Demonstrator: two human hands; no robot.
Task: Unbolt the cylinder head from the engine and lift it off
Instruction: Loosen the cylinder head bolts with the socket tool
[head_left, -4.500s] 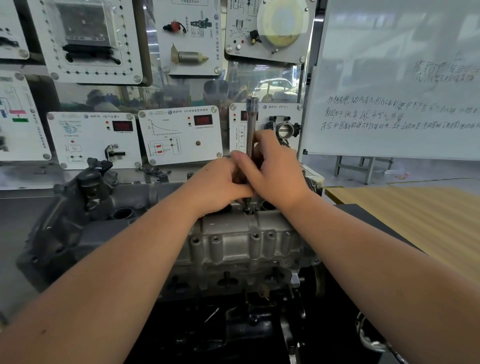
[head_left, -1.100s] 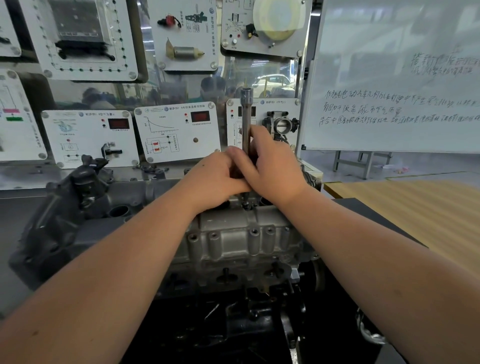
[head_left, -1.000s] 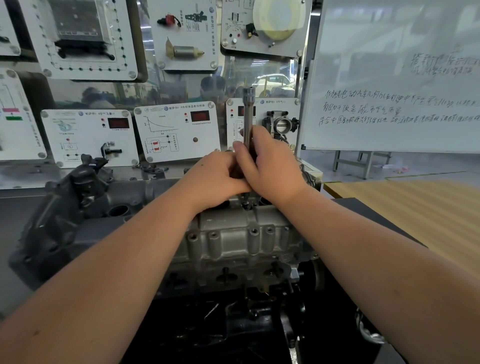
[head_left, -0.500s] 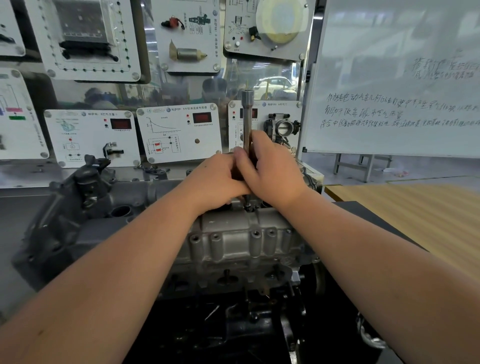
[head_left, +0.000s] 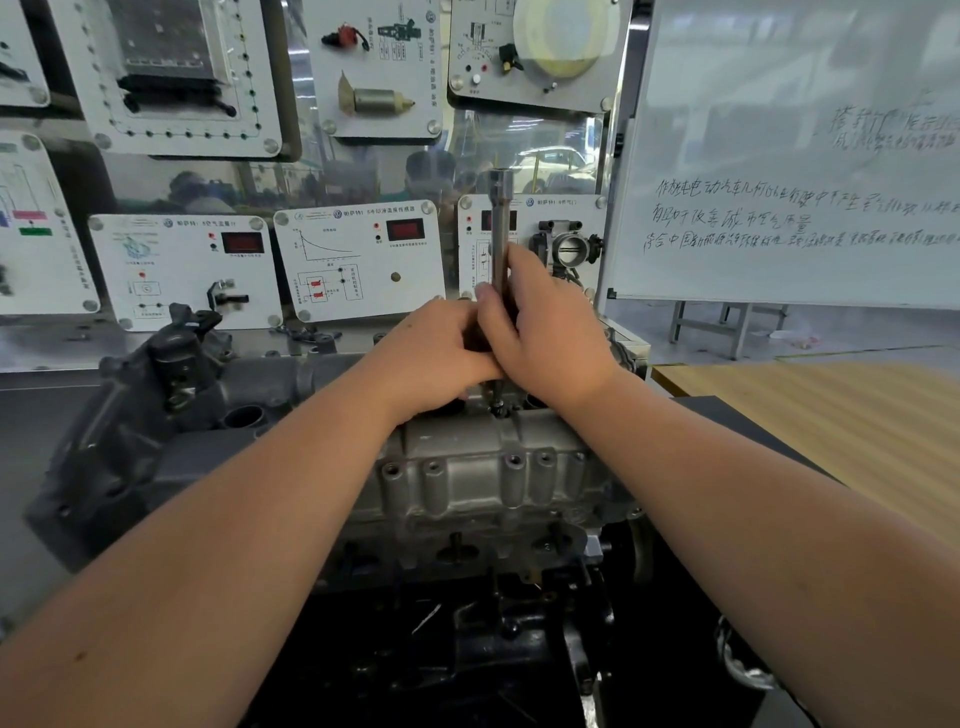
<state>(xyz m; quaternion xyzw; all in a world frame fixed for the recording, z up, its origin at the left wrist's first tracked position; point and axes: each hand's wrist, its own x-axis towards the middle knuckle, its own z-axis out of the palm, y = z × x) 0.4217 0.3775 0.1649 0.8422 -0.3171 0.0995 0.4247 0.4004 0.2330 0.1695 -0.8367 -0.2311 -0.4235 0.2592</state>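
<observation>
A grey metal cylinder head (head_left: 467, 467) sits on the dark engine block (head_left: 519, 639) in the middle of the view. A long steel socket extension (head_left: 501, 218) stands upright on a bolt at the head's top edge. My right hand (head_left: 545, 332) grips the shaft, thumb lying along it. My left hand (head_left: 436, 353) is curled round the shaft's lower part just beside the right hand. The tool's tip (head_left: 500, 410) shows below my hands at the bolt hole. The bolt itself is hidden.
White training panels (head_left: 358, 254) with displays stand right behind the engine. A whiteboard (head_left: 800, 156) with writing stands at the right. A wooden table top (head_left: 831, 426) lies to the right. A dark housing (head_left: 171, 374) juts up at the engine's left end.
My hands stay clasped on the upright tool in all frames. Only small shifts of finger grip and camera position show; the shaft stands in the same place.
</observation>
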